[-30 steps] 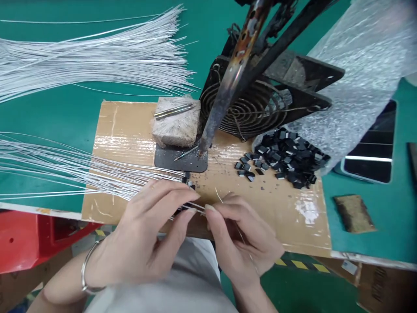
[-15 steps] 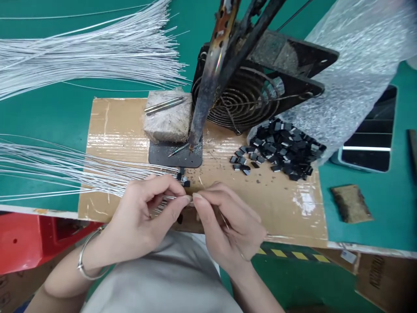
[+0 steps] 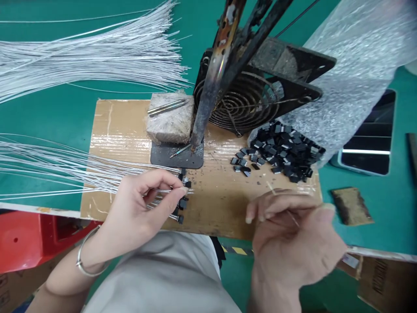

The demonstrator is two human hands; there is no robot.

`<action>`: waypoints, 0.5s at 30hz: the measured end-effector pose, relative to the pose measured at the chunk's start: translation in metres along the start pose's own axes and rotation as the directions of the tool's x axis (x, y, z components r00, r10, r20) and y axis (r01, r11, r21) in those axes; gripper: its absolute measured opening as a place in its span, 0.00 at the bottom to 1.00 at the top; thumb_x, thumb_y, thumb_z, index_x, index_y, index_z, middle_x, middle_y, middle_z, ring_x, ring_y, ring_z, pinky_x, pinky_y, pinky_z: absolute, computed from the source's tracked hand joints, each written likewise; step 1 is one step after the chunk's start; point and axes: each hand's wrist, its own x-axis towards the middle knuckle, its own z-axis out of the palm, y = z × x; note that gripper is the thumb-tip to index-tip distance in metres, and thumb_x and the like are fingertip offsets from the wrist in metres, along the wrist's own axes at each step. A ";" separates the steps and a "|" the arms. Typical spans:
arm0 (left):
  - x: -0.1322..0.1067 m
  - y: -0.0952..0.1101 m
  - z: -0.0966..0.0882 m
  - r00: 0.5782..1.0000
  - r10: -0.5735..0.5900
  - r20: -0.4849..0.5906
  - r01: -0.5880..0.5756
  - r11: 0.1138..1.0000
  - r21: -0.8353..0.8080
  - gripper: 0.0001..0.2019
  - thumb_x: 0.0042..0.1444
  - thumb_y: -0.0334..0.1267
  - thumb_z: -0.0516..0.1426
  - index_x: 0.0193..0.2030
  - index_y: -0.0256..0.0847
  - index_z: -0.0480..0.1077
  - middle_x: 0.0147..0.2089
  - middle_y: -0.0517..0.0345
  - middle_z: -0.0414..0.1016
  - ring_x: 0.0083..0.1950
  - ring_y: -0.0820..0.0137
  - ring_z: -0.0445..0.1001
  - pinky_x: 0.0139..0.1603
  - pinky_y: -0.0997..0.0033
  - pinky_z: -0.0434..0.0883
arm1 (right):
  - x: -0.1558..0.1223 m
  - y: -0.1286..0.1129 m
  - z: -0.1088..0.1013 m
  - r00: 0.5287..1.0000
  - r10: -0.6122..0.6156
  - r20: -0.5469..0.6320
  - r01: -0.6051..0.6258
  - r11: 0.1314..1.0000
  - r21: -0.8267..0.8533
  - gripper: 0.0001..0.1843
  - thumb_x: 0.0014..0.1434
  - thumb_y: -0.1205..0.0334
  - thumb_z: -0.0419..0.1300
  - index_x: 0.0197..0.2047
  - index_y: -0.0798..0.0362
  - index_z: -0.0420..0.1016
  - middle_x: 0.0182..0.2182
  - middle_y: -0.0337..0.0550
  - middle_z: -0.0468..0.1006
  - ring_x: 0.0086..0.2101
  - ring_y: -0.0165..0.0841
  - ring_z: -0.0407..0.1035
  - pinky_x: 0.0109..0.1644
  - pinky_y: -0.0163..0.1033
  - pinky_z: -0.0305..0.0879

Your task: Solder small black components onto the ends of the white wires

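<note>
A green bench mat (image 3: 65,108) is noted as the work surface, with a taped cardboard sheet (image 3: 124,126) laid at its near edge.

Nearest the viewer, the left hand (image 3: 137,208) is seen over the sheet's near edge, a metal bangle (image 3: 86,256) on its wrist. The ends of a fan of white wires (image 3: 65,165) are pinched between its thumb and forefinger. Small black caps (image 3: 182,203) are fitted on several of those ends, just beside the fingertips. The wires run off to the left across the sheet and mat.

The right hand (image 3: 293,239) is held well apart from the left, over the sheet's near right corner. Its fingers are curled towards the thumb and a thin pale strand (image 3: 270,188) is gripped among them; the hand is blurred.

Beyond the left hand, a dark metal plate (image 3: 172,158) is observed flat on the sheet. A pale worn block (image 3: 169,119) stands on its far edge, with 2 metal tips (image 3: 166,106) lying on top. A scorched iron rod (image 3: 208,100) slants down onto the plate just right of the block.

Behind the rod, a black fan grille (image 3: 247,104) is recorded. To its right, a heap of loose black caps (image 3: 283,150) spills from a bubble-wrap bag (image 3: 352,74).

Farthest left, a second bundle of wires (image 3: 81,56) lies on the mat.
</note>
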 end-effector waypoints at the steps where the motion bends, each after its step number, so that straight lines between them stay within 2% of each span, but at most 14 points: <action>1: 0.000 0.000 0.001 1.000 -0.006 0.006 0.006 1.000 0.000 0.06 0.63 0.33 0.62 0.34 0.41 0.78 0.27 0.63 0.74 0.25 0.76 0.61 0.24 0.73 0.56 | -0.004 0.001 0.002 0.999 -0.013 0.029 0.014 0.999 -0.033 0.25 0.71 0.47 0.59 0.25 0.50 0.79 0.20 0.39 0.71 0.24 0.34 0.65 0.22 0.38 0.61; 4: -0.001 -0.001 0.001 0.999 -0.028 0.028 0.028 1.000 0.000 0.07 0.65 0.36 0.61 0.35 0.42 0.78 0.28 0.62 0.74 0.25 0.75 0.60 0.24 0.72 0.56 | -0.013 0.000 0.009 0.986 0.010 0.169 0.016 0.988 -0.153 0.25 0.75 0.52 0.55 0.31 0.50 0.85 0.25 0.42 0.78 0.28 0.34 0.70 0.27 0.39 0.63; 7: -0.002 -0.004 0.001 0.999 -0.032 0.032 0.032 0.999 0.001 0.08 0.66 0.39 0.61 0.35 0.42 0.78 0.27 0.62 0.74 0.26 0.74 0.62 0.25 0.72 0.57 | -0.019 -0.004 0.019 0.959 0.072 0.274 0.004 0.964 -0.267 0.17 0.72 0.59 0.61 0.33 0.48 0.87 0.26 0.39 0.77 0.26 0.30 0.69 0.28 0.37 0.62; 11: -0.004 -0.009 0.001 0.998 -0.043 0.040 0.044 0.999 -0.023 0.09 0.66 0.41 0.60 0.36 0.42 0.78 0.28 0.61 0.73 0.26 0.73 0.62 0.26 0.72 0.57 | -0.023 -0.007 0.031 0.932 0.110 0.345 -0.018 0.966 -0.259 0.10 0.68 0.62 0.64 0.38 0.46 0.88 0.29 0.39 0.79 0.25 0.29 0.68 0.29 0.36 0.64; 15: -0.005 -0.010 0.001 0.997 -0.058 0.056 0.060 0.998 -0.029 0.10 0.67 0.43 0.60 0.36 0.41 0.78 0.29 0.59 0.75 0.28 0.72 0.65 0.27 0.71 0.58 | -0.023 -0.005 0.035 0.914 0.140 0.380 -0.059 0.974 -0.219 0.08 0.67 0.62 0.65 0.40 0.46 0.88 0.30 0.39 0.79 0.26 0.29 0.69 0.30 0.35 0.65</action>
